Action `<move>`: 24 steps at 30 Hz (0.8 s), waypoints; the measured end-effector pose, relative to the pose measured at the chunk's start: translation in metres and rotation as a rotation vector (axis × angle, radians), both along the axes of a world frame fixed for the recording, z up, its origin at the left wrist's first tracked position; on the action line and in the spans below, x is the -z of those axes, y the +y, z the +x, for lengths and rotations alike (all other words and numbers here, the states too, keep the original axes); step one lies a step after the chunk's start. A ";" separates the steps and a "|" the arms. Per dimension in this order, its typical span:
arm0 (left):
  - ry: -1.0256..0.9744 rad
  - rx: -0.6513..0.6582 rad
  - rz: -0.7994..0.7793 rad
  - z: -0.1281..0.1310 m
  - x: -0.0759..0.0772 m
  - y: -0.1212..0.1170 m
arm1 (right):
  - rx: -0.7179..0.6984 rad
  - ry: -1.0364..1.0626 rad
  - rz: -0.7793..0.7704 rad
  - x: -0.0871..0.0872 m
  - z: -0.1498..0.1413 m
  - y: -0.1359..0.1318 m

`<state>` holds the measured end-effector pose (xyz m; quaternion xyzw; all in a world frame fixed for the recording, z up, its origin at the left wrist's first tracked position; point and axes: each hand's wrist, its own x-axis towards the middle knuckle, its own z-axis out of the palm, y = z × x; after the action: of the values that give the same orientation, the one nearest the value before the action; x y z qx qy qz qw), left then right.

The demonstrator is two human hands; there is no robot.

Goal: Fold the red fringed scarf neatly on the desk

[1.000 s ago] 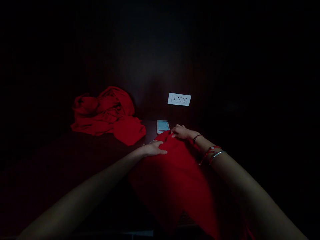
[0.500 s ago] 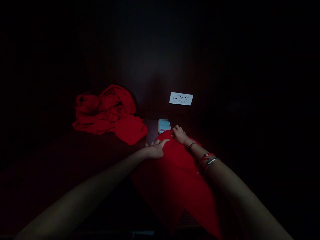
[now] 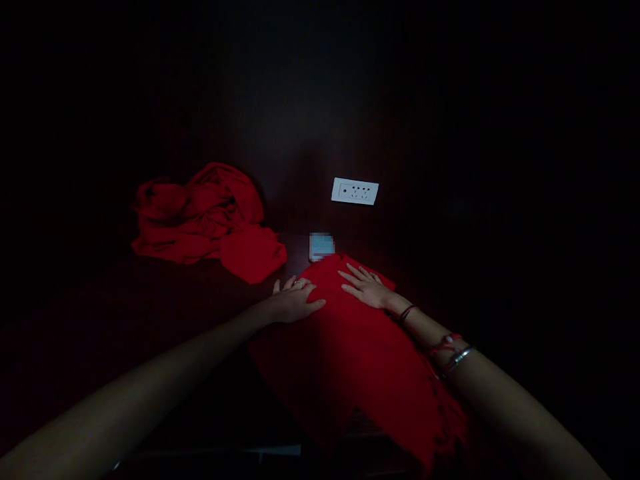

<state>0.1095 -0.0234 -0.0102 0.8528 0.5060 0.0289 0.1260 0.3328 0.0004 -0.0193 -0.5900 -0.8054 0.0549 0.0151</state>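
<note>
A red fringed cloth, like a scarf or shawl [image 3: 350, 340], lies spread over the dark table and hangs down past its front edge. On its left edge rests my left hand [image 3: 295, 302], fingers apart, a ring on one finger. My right hand [image 3: 367, 288] lies flat on the cloth's upper right part with its fingers spread. Neither hand grips anything. Tassels show along the cloth's lower right side, below my right wrist; the rest of that side fades into darkness.
A heap of crumpled red cloth [image 3: 200, 220] sits on the table to the left. Just beyond the spread cloth is a phone [image 3: 321, 245] with a lit, blurred screen. A white socket plate [image 3: 355, 191] is on the dark wall behind. Surroundings are very dim.
My right hand has let go of the cloth's top edge, opened flat and moved right and down. My left hand has shifted slightly left. The fringe on the right now shows.
</note>
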 end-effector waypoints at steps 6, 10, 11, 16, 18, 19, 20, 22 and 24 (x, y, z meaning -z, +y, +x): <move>-0.005 -0.008 -0.015 -0.002 -0.003 -0.001 | -0.070 0.023 0.053 -0.007 0.001 -0.001; -0.054 0.007 -0.010 0.000 0.001 -0.001 | -0.288 -0.013 0.123 -0.026 -0.012 0.003; -0.065 0.009 0.008 0.001 0.002 -0.002 | -0.325 -0.041 0.119 -0.031 -0.020 0.005; -0.124 0.070 0.133 0.003 0.004 -0.004 | -0.421 -0.266 0.008 -0.050 -0.053 0.019; -0.179 0.092 0.200 0.003 0.003 -0.005 | -0.436 -0.323 0.055 -0.053 -0.054 0.018; -0.209 0.083 0.233 0.003 0.003 -0.005 | -0.446 -0.335 0.119 -0.052 -0.051 0.014; -0.233 0.058 0.260 0.003 0.003 -0.005 | -0.457 -0.335 0.207 -0.051 -0.046 0.010; -0.251 -0.017 0.301 0.003 0.002 -0.004 | -0.464 -0.312 0.411 -0.045 -0.033 -0.003; -0.211 -0.057 0.361 0.003 0.001 -0.005 | -0.447 -0.286 0.594 -0.036 -0.018 -0.017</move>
<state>0.1122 -0.0279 -0.0113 0.8392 0.5003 0.2118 0.0227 0.3146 -0.0169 0.0169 -0.3717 -0.8888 -0.2612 0.0605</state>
